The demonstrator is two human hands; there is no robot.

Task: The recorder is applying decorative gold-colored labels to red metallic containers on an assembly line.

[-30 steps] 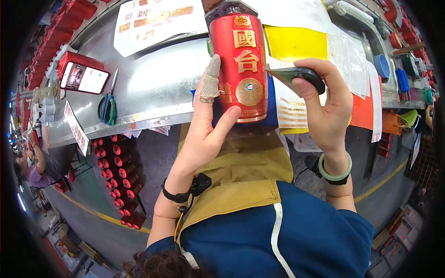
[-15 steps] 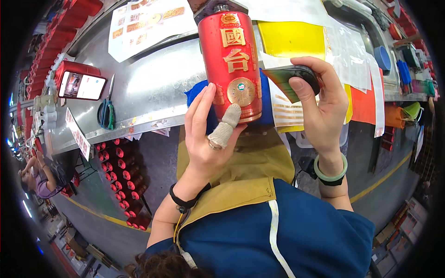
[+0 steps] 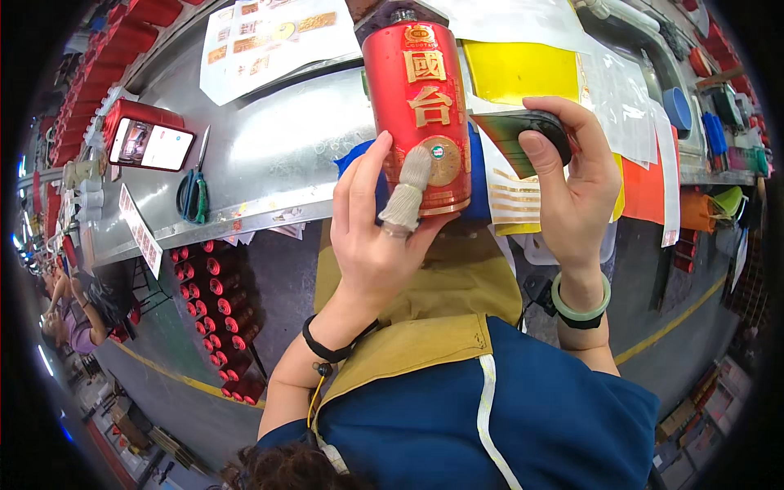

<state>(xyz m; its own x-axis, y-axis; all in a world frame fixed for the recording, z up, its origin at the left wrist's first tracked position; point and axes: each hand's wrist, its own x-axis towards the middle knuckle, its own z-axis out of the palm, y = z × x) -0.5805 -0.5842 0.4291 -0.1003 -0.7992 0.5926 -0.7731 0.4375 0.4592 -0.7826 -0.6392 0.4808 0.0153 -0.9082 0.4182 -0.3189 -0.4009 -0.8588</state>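
Observation:
A red bottle [image 3: 416,122] with raised gold characters and a round gold emblem lies on a blue pad [image 3: 477,175] at the table's front edge, its neck pointing away from me. My left hand [image 3: 380,237] grips the bottle's near end, fingers along its left side. A knitted beige finger cover [image 3: 414,184] on one finger touches the emblem. Just right of the bottle, my right hand [image 3: 576,184] pinches a dark scraper [image 3: 523,139] between thumb and fingers. Its thin flat blade points left toward the bottle; I cannot tell whether it touches.
Left on the metal table are a propped phone [image 3: 153,145], scissors [image 3: 193,192] and a sticker strip [image 3: 140,231]. A sheet of gold decals [image 3: 269,45] lies behind. Yellow [image 3: 523,72] and white sheets cover the right side. Red bottles [image 3: 216,306] stand below; another person [image 3: 69,314] is far left.
The covered finger of my left hand has stretched farther up the bottle, onto the emblem. The scraper stays in my right hand, much as before. The whole view has shifted slightly.

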